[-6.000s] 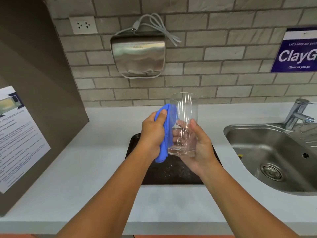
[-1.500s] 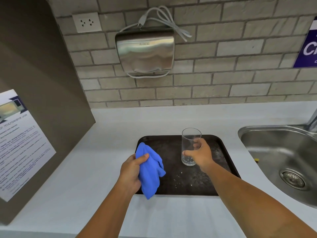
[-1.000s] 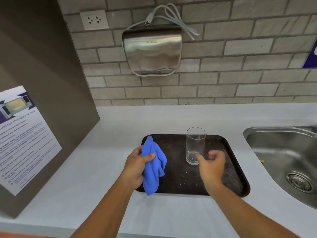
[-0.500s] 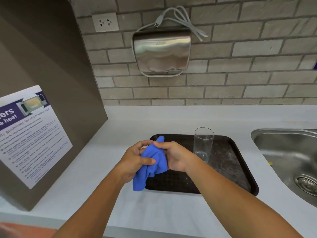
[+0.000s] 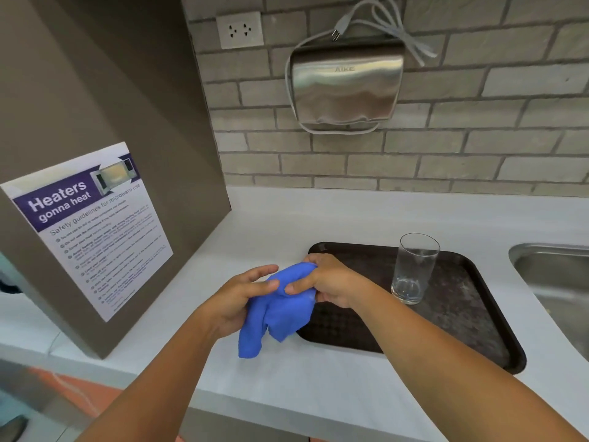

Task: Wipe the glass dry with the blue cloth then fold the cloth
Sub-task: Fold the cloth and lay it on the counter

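The clear glass [image 5: 414, 269] stands upright on the dark brown tray [image 5: 462, 307], with no hand on it. The blue cloth [image 5: 277, 314] hangs bunched above the tray's left edge and the white counter. My right hand [image 5: 325, 282] is closed on its top part. My left hand [image 5: 239, 298] pinches the cloth from the left with thumb and fingers, its upper fingers spread. Both hands are to the left of the glass, about a hand's width from it.
A steel sink [image 5: 554, 282] lies right of the tray. A brown panel with a microwave poster [image 5: 92, 231] stands at the left. A steel hand dryer [image 5: 345, 87] and a wall socket [image 5: 239, 30] hang on the brick wall. White counter [image 5: 302, 384] runs in front.
My right hand set the glass on the tray, let go of it and moved left to the cloth. Both hands now hold the cloth, and the view has swung left.
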Tool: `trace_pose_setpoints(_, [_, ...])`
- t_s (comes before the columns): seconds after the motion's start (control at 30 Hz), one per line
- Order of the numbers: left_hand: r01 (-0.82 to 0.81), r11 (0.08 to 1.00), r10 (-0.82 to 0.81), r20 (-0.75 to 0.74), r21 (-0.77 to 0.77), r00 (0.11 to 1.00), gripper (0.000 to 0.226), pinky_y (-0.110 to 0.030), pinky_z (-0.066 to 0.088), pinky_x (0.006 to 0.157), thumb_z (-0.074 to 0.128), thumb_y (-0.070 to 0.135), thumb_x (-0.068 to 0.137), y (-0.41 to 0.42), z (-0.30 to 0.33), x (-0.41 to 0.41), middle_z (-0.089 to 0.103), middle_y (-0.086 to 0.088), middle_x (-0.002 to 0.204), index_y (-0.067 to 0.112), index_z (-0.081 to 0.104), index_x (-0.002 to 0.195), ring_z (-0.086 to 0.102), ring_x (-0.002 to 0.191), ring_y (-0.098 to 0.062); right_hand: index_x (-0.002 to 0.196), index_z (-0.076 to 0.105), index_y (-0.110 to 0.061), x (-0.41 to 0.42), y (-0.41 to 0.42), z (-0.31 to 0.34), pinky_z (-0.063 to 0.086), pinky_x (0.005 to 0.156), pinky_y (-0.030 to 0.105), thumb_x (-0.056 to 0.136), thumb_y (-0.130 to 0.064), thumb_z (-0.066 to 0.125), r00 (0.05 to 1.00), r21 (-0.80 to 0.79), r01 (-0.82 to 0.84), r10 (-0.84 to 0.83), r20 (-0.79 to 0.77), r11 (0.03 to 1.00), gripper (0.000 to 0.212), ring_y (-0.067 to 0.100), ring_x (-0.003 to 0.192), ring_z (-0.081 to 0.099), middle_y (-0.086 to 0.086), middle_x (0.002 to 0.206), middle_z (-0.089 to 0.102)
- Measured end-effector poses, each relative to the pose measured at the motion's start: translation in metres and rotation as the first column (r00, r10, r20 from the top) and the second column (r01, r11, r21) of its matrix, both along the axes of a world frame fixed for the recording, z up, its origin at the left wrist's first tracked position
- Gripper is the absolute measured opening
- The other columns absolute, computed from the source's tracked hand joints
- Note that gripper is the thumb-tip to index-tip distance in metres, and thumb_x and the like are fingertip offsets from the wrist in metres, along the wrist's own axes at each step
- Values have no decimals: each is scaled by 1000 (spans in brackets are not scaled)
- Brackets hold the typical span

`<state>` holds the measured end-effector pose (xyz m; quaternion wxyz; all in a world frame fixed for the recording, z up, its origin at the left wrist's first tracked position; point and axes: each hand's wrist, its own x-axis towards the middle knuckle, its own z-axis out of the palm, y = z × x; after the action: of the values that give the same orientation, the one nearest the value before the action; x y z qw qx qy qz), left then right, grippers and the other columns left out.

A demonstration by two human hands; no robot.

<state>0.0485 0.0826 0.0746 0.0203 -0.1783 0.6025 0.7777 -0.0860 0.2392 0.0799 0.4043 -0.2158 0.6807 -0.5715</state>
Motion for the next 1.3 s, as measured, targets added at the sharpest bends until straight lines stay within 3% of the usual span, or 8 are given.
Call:
trace_pose_setpoints(0.17, [78,996,-81,63,45,995,42,-45,52,96,64,26,88,-18,-6,8,63,-23,128,3,65,123,63,114,-36,90,59,-11,8,-12,-1,58,63,30,62,-5,89,996,25,-37,39,-85,999,42,23,87,73,9,94,70])
trace_pose_setpoints(0.4, [76,991,-73,-29,108,997,78,-46,56,86,88,7,61,-46,-22,24,61,-26,129,4,54,130,62,111,-43,84,56,-15,14,-19,2,55,54,28,67,1,85,988,42,-78,83,-130,996,37,23,77,69,10,86,64])
trace_pose_setpoints(0.6, [113,980,-93,-121,163,988,70,-43,57,81,87,5,60,-71,-29,37,64,-22,125,8,59,125,62,110,-41,90,57,-16,23,-22,1,58,62,34,68,2,83,978,14,-199,199,-57,980,38,26,84,69,11,90,65])
trace_pose_setpoints(0.73, [-4,982,22,-95,187,995,45,-40,59,77,77,-2,69,-94,-37,38,71,-16,114,9,70,112,69,100,-33,97,58,-15,17,-32,-8,58,61,33,72,7,78,983,8,-182,182,10,983,39,27,85,70,15,96,66])
trace_pose_setpoints(0.83, [-217,972,216,25,94,976,43,-36,61,72,76,-7,66,-104,-43,21,71,-20,111,0,69,108,72,91,-30,96,56,-17,8,-52,-25,54,55,30,71,5,79,999,47,-22,23,-25,999,40,28,86,67,17,101,62])
trace_pose_setpoints(1.03, [-491,852,508,60,-183,859,32,-32,55,68,80,-14,64,-116,-64,-22,71,-16,92,2,70,89,69,81,-30,78,46,-19,-13,-83,-64,39,53,31,74,15,62,958,61,212,-195,-212,975,38,19,60,48,7,73,50])
trace_pose_setpoints(1.2, [-513,727,564,-29,-457,825,25,-33,53,73,80,-6,70,-118,-87,-49,66,-9,90,10,68,85,64,82,-27,75,44,-21,-27,-96,-88,32,46,25,78,18,47,895,73,326,-283,-344,943,39,13,56,39,1,69,45])
trace_pose_setpoints(1.3, [-457,580,518,-128,-674,846,19,-25,43,72,77,0,76,-117,-99,-55,61,-2,91,12,68,88,60,86,-24,81,47,-17,-31,-100,-98,35,52,29,80,18,42,863,91,342,-274,-425,935,35,14,60,38,2,70,44])
